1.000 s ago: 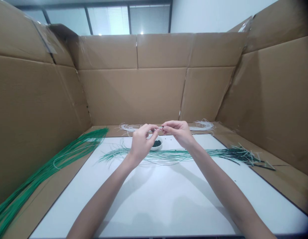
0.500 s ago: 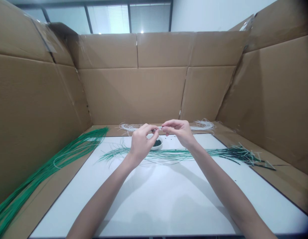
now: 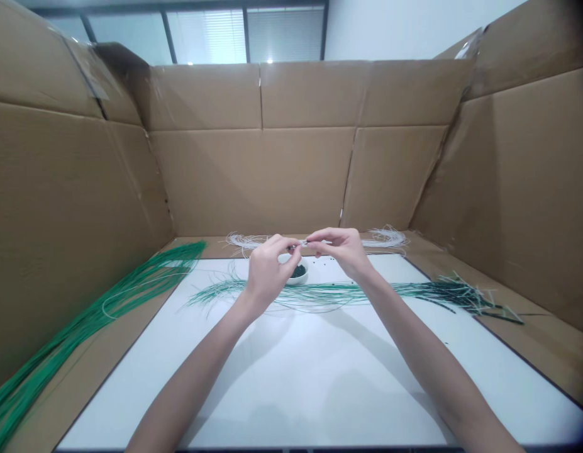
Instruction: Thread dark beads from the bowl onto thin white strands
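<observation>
My left hand (image 3: pixel 270 267) is raised over the white board, its thumb and forefinger pinched together. A small dark bit shows at those fingertips, too tiny to name. Facing it, my right hand (image 3: pixel 341 251) also pinches, close to the left fingertips, on something very small and dark. Between the two sets of fingertips a pale sliver is visible; its kind is unclear. Just below and behind the left fingers stands a small white bowl (image 3: pixel 304 277), partly covered by that hand, with tiny dark green pieces (image 3: pixel 298 271) inside.
Green wires (image 3: pixel 319 292) lie across the white board (image 3: pixel 291 377), dark sleeved ends (image 3: pixel 454 292) at right. More green strands (image 3: pixel 97 308) lie left, a white wire bundle (image 3: pixel 388 237) behind. Dark specks dot the board. Cardboard walls (image 3: pixel 253 182) enclose the back and sides.
Both hands stay in nearly the same place, still pinching. The right fingertips have shifted very slightly.
</observation>
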Tool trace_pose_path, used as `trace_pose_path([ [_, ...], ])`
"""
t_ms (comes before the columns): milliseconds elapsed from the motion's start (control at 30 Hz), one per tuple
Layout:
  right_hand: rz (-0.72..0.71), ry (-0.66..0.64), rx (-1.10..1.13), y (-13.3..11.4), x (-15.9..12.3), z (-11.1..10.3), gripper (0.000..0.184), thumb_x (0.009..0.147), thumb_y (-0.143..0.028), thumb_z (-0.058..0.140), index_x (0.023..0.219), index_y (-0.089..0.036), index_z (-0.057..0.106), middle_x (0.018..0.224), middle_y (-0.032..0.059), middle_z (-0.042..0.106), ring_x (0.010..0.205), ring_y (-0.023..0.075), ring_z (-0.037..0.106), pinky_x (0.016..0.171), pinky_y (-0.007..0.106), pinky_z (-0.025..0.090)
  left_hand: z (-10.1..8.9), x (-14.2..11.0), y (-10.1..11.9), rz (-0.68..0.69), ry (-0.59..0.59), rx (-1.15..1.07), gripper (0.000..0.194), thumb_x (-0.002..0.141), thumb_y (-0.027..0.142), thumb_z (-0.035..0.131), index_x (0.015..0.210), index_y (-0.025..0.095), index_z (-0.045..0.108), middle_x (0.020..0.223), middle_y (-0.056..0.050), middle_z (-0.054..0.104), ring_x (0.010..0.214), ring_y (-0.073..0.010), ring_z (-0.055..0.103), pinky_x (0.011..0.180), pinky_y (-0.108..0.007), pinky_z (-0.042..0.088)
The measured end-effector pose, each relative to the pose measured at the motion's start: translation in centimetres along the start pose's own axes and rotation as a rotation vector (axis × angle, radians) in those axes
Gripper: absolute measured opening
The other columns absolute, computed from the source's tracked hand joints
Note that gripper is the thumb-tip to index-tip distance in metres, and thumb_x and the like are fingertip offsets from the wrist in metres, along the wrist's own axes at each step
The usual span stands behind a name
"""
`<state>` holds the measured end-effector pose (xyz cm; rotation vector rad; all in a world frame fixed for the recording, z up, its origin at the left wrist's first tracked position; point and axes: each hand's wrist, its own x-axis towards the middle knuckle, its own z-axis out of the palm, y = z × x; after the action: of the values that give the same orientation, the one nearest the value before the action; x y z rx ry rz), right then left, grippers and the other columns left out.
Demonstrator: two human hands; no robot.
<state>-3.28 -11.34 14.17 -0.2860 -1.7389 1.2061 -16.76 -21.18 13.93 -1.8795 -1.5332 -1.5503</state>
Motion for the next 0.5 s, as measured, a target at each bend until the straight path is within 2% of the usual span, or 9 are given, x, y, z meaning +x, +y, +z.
trace_pose_path([
  [267, 0.017, 0.006, -0.001, -0.21, -0.01, 0.04, 0.013, 0.059, -0.026, 0.075, 0.070, -0.020, 0.072, 0.068, 0.0028, 0.068, 0.056, 0.0115, 0.058, 0.050, 0.025, 0.050, 0.06, -0.04, -0.01, 0.022, 0.010, -0.003, 0.010, 0.078, 0.018, 0.055, 0.077, 0.018, 0.064, 0.071, 0.001, 0.062, 0.065, -0.0088, 0.056, 0.061, -0.019, 0.042],
  [500, 0.028, -0.021, -0.016, -0.37, -0.03, -0.06, 0.013, 0.059, -0.028, 0.074, 0.070, -0.020, 0.073, 0.069, 0.0035, 0.069, 0.061, 0.0133, 0.060, 0.052, 0.025, 0.050, -0.04, -0.03, 0.05, 0.016, 0.006, -0.002, 0.011, 0.079, 0.018, 0.054, 0.077, 0.018, 0.064, 0.072, 0.001, 0.062, 0.066, -0.0087, 0.056, 0.062, -0.019, 0.042],
])
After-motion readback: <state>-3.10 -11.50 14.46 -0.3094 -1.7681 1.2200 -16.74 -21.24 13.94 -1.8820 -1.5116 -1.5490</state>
